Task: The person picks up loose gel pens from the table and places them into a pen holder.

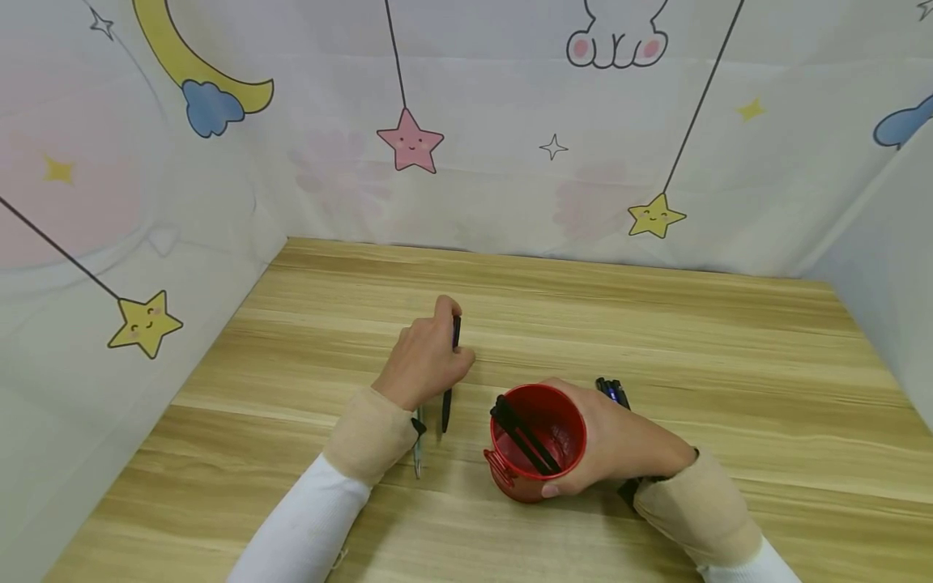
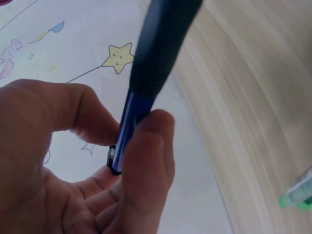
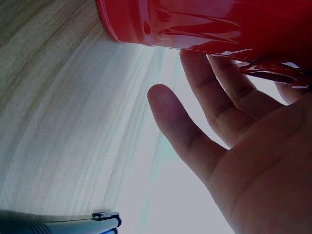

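My left hand pinches a dark pen between thumb and fingers, its tip pointing toward me. In the left wrist view, that pen shows a blue barrel and a thick black part. My right hand grips a small red bucket from its right side, the thumb at the near rim. Black pens lean inside the bucket. Seen from the right wrist, the fingers curve along the red wall, close to its side handle.
A clear pen lies under my left wrist; green ends show in the left wrist view. Several dark pens lie right of the bucket, partly hidden by my right arm. A printed cloth borders the wooden table.
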Demonstrator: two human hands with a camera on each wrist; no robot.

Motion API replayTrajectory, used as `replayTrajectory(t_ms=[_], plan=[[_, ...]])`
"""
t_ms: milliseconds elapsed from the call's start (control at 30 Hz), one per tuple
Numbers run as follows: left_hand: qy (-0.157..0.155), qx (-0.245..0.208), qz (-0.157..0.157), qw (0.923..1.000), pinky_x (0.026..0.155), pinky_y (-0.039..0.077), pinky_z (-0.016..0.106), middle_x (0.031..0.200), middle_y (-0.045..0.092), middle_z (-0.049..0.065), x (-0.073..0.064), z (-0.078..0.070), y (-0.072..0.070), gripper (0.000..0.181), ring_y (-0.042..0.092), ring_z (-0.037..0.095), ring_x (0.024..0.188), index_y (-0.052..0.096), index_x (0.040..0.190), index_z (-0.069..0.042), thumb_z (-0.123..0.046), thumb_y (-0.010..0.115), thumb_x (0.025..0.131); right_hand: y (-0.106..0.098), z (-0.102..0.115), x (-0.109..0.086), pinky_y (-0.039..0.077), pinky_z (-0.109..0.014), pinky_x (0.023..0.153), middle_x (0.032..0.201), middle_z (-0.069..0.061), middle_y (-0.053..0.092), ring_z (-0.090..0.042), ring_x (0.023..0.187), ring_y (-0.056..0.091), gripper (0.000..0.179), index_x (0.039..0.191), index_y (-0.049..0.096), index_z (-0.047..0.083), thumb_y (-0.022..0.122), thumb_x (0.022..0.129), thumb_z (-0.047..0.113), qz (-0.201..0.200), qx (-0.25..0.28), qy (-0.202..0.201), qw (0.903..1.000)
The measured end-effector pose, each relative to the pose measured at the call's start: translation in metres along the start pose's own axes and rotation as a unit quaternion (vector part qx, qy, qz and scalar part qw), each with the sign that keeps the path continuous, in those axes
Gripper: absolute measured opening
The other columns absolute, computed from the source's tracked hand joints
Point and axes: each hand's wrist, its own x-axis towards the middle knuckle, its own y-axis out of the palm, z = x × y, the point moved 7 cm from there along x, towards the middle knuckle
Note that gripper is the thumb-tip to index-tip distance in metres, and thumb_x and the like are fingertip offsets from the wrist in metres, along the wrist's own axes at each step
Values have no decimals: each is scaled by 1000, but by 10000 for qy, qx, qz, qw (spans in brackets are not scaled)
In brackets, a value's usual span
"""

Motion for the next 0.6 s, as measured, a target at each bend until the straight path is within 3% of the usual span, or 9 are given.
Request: replayTrajectory(t_ms=[600], plan=[[120,-96,-302,9994,43,37,30,56,50,4,0,-1,-4,49,44,18,44,46,126,-4,-6,59,79,1,1,0,55,-42,92,132,5,61,-20,120,57,79,140,52,27,93,73,31,-15,-70,-131,9999]])
